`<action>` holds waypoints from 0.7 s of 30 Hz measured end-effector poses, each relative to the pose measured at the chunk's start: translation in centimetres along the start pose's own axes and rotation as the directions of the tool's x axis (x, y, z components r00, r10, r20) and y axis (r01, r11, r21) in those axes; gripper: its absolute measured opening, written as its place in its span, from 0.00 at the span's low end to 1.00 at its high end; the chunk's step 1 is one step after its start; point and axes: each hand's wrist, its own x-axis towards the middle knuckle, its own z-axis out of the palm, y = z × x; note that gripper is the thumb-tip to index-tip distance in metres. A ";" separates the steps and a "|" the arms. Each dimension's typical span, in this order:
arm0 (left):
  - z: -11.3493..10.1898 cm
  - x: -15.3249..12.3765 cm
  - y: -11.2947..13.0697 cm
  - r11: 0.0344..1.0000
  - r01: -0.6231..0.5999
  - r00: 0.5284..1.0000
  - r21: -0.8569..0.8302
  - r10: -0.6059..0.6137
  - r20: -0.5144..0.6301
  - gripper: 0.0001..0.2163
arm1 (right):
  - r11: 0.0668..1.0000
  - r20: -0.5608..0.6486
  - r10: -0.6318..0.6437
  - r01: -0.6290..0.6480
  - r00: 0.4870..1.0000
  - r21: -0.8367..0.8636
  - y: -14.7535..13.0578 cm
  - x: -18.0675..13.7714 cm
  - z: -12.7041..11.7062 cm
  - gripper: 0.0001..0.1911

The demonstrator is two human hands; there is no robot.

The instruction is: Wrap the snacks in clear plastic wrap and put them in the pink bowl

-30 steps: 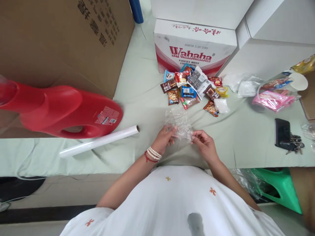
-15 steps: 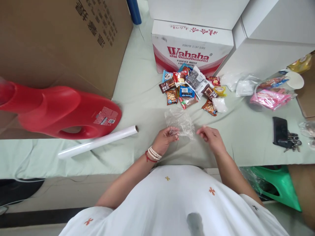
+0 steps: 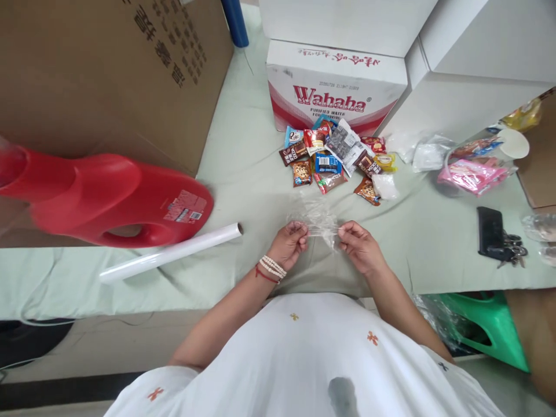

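Film of clear, crumpled plastic point(image 3: 320, 219) is pulled taut left to right over a pale green cloth-covered table point(image 3: 241, 159), loose folds pointing forward; bare left hand point(image 3: 289, 243) and bare right hand point(image 3: 361, 248) pinch its opposite sides.

Pale green cloth-covered table point(image 3: 243, 179) is stretching left to right, pale floor point(image 3: 130, 344) is showing below, dark strip point(image 3: 65, 391) is crossing it, green plastic stool point(image 3: 509, 339) is peeking out lower right
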 end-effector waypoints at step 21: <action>-5.8 -0.9 4.8 0.949 0.007 0.998 0.316 -0.029 0.064 0.20 | 0.993 -0.030 0.108 -0.109 0.994 -0.037 -1.0 -2.9 -8.1 0.20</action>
